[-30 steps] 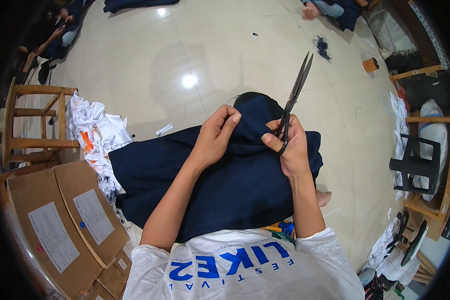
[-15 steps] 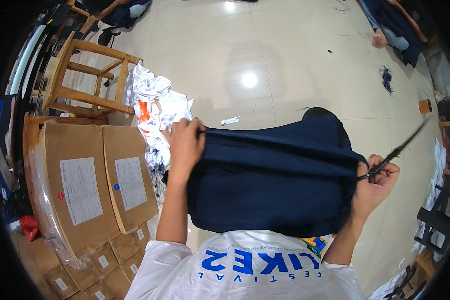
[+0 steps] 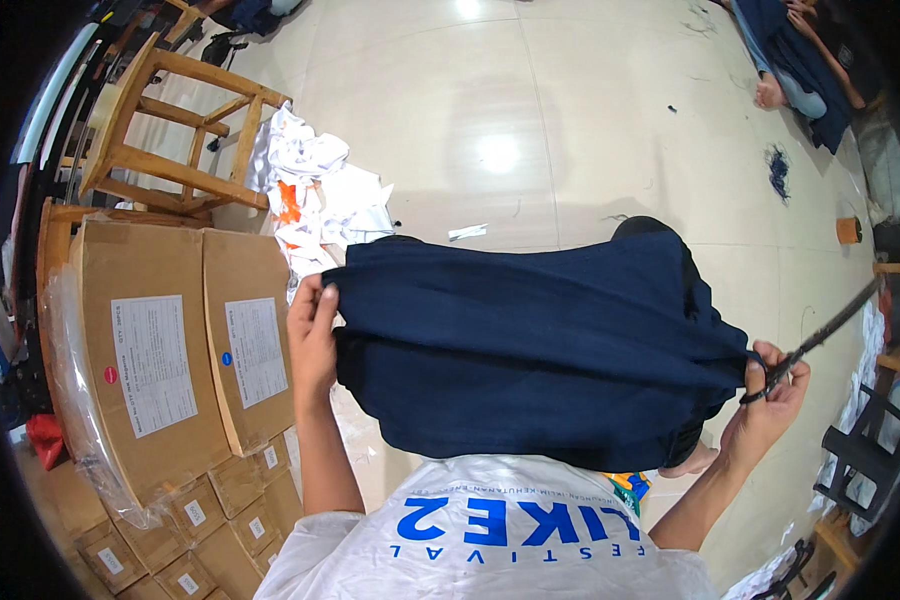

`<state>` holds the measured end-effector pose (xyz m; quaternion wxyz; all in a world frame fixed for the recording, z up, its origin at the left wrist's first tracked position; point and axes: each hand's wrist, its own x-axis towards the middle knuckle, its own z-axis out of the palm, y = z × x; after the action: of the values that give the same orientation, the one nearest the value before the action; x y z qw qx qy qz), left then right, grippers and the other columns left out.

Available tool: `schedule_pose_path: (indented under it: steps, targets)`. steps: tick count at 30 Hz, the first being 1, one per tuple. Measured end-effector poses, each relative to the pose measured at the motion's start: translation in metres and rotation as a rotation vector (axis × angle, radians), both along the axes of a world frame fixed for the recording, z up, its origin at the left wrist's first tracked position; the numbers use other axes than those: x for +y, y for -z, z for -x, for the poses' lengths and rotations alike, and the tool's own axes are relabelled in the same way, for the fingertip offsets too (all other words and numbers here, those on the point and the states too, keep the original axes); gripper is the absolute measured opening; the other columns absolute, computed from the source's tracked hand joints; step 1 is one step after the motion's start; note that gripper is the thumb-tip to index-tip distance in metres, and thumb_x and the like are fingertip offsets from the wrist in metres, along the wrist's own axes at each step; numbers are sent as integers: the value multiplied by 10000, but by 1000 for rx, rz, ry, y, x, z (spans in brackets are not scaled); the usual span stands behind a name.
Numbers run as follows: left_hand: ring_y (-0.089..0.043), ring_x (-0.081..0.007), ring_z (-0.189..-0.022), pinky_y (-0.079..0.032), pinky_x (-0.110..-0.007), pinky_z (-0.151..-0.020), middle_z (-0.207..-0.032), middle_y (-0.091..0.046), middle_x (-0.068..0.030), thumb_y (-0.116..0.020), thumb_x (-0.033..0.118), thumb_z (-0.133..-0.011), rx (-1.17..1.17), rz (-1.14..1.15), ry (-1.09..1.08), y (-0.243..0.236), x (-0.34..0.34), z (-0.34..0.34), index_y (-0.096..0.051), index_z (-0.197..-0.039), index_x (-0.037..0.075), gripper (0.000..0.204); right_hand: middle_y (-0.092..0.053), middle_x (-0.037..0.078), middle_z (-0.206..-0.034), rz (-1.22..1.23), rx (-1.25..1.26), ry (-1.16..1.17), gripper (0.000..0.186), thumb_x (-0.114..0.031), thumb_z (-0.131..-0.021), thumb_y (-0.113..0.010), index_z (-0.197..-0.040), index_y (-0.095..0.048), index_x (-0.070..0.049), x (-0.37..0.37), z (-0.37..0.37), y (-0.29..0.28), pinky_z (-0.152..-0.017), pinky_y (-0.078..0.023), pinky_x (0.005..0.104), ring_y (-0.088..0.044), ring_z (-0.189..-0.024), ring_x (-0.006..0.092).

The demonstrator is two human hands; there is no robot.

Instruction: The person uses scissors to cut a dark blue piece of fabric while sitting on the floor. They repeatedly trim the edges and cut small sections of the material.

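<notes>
A dark navy garment (image 3: 530, 350) is stretched wide in front of me, held up between both hands. My left hand (image 3: 313, 335) pinches its left edge at about chest height. My right hand (image 3: 770, 400) grips the garment's right edge together with a pair of black scissors (image 3: 815, 340), whose blades point up and to the right, away from the cloth. My white shirt with blue print (image 3: 490, 530) fills the bottom of the view. A bare foot (image 3: 692, 462) shows just under the garment's lower right corner.
Large cardboard boxes (image 3: 160, 360) wrapped in plastic stand at my left, with small boxes below them. A wooden stool (image 3: 160, 130) and a heap of white cloth (image 3: 315, 195) lie beyond. Another person sits far right on the tiled floor (image 3: 490, 130). A black chair (image 3: 865, 455) is at right.
Both hands have moved apart from the bunched garment, spreading it out flat and wide. The scissors swung from upright at centre to the far right. My view turned left toward the boxes.
</notes>
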<state>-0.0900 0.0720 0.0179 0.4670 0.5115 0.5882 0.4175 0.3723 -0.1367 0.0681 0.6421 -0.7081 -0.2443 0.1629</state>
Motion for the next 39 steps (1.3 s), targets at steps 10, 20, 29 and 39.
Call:
schedule_pose_path:
  steps: [10,20,29,39]
  targets:
    - [-561,-206,-1136,-392,-332,-1050,-1109,-624,-69,-646,-21,-945,-167,52,223,7,-78,88,-666,-1000,56,96,-651,98,-1095,111,174,-44,439,-71,-870,-819,-1179,-507,-68,-73,-11,51,-914,-435,273,-590,-1009,149]
    - [-594,-188,-1089,-489,-303,-867,-1088,-636,-65,-662,-30,-863,630,472,588,-11,-96,94,-702,-931,44,108,-666,52,-913,202,178,-289,596,-188,-798,-894,-1231,-508,-50,-98,-30,79,-629,-432,203,-568,-720,89]
    - [-623,-171,-811,-486,-317,-697,-906,-699,-102,-662,211,-1012,627,-105,-36,15,1,31,-679,-1092,3,224,-659,73,-792,219,-38,-221,408,-204,-895,-837,-1059,-486,-78,-54,-68,38,-573,-464,237,-594,-654,120]
    - [-582,-165,-774,-483,-319,-735,-854,-653,-88,-733,182,-971,759,-379,7,44,45,-2,-641,-1005,-9,214,-628,64,-793,-82,21,-197,284,-116,-949,-775,-980,-499,-62,45,-37,-43,-532,-535,256,-660,-663,134]
